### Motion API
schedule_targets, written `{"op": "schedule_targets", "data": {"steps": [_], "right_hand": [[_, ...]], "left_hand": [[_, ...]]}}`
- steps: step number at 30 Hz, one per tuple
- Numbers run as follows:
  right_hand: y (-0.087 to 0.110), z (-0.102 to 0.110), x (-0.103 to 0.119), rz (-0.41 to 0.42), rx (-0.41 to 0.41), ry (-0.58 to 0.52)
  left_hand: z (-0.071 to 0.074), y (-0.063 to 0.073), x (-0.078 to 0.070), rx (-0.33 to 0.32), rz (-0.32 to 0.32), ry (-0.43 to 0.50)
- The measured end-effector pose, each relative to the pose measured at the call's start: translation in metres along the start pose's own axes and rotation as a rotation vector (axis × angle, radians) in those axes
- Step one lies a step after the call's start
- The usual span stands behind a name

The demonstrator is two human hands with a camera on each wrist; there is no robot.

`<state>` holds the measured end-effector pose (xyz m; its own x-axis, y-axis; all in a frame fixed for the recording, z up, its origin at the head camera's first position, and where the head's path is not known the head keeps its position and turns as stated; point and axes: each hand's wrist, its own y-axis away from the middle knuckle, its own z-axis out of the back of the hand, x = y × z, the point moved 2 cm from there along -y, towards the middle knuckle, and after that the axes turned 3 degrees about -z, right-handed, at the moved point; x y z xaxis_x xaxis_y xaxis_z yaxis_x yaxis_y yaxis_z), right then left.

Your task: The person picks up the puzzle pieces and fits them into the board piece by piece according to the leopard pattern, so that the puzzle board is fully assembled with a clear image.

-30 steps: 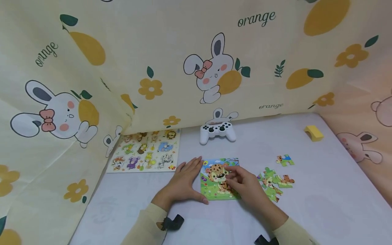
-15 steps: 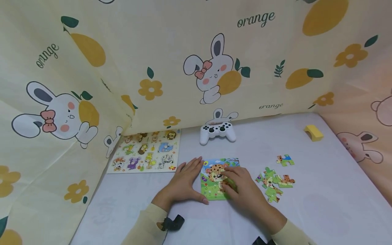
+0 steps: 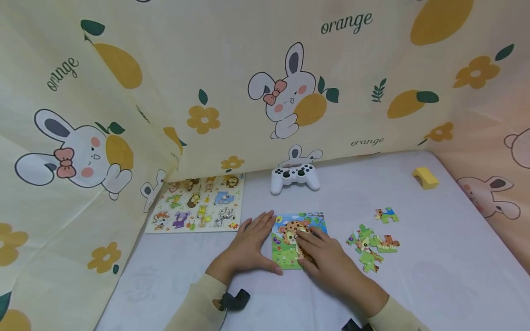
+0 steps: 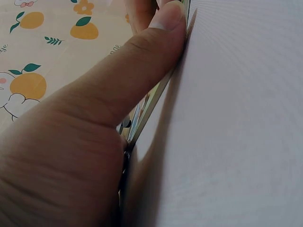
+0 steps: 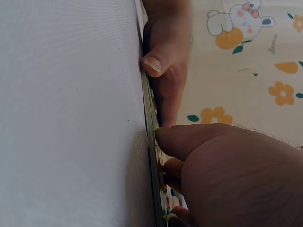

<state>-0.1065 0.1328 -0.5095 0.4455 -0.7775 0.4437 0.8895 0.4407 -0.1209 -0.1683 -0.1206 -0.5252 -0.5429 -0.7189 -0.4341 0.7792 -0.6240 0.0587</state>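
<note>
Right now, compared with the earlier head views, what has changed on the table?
The right hand, its fingertips bunched over the right half of the puzzle a second ago, has shifted slightly left and nearer the person, fingers now spread over the picture. Whether it released a piece can't be seen. The left hand, loose pieces, game controller, animal board and yellow block stayed put.

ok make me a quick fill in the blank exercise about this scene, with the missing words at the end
1. Of the left hand and the right hand, the one covering part of the spotted animal on the puzzle is the ____.
2. In the head view, the loose pieces lie to the ____ of the puzzle.
3. The colour of the arch-shaped block is ____.
4. The word printed on the curtain is ____.

Missing words: right; right; yellow; orange.
</note>
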Motion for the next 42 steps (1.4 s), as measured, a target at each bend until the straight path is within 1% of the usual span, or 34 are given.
{"op": "schedule_targets", "data": {"steps": [8, 12, 16, 19, 22, 25, 28, 31, 33, 35, 37, 40, 42], "right_hand": [[0.001, -0.001, -0.001, -0.011, 0.031, -0.047], [0.002, -0.001, -0.004, -0.001, 0.038, -0.084], [0.004, 0.001, -0.009, 0.002, 0.044, -0.188], [0.004, 0.007, -0.018, -0.023, 0.026, -0.304], [0.005, 0.016, -0.030, -0.068, -0.018, -0.417], [0.006, 0.028, -0.046, -0.098, -0.082, -0.507], [0.009, 0.043, -0.066, -0.115, -0.166, -0.575], [0.015, 0.060, -0.086, -0.112, -0.279, -0.643], [0.020, 0.070, -0.099, -0.108, -0.336, -0.712], [0.025, 0.078, -0.110, -0.102, -0.372, -0.811], [0.030, 0.085, -0.120, -0.111, -0.406, -0.940], [0.037, 0.092, -0.134, -0.146, -0.467, -1.130], [0.042, 0.096, -0.143, -0.193, -0.526, -1.219]], "left_hand": [[-0.002, 0.000, 0.001, 0.013, 0.016, -0.007], [-0.002, 0.001, 0.002, 0.013, 0.015, 0.003], [-0.002, 0.002, 0.002, 0.012, 0.013, 0.011], [-0.002, 0.002, 0.002, 0.010, 0.014, 0.015], [-0.002, 0.002, 0.002, 0.008, 0.014, 0.015], [-0.003, 0.001, 0.002, 0.008, 0.012, 0.013], [-0.003, 0.000, 0.001, 0.009, 0.009, 0.012], [-0.003, -0.002, 0.001, 0.010, 0.007, 0.008], [-0.003, -0.002, 0.001, 0.010, 0.006, 0.001], [-0.003, -0.002, 0.001, 0.009, 0.006, -0.003], [-0.002, -0.002, 0.001, 0.008, 0.005, -0.003], [-0.002, -0.001, 0.000, 0.009, 0.005, 0.002], [-0.002, -0.001, -0.001, 0.009, 0.007, 0.007]]}}
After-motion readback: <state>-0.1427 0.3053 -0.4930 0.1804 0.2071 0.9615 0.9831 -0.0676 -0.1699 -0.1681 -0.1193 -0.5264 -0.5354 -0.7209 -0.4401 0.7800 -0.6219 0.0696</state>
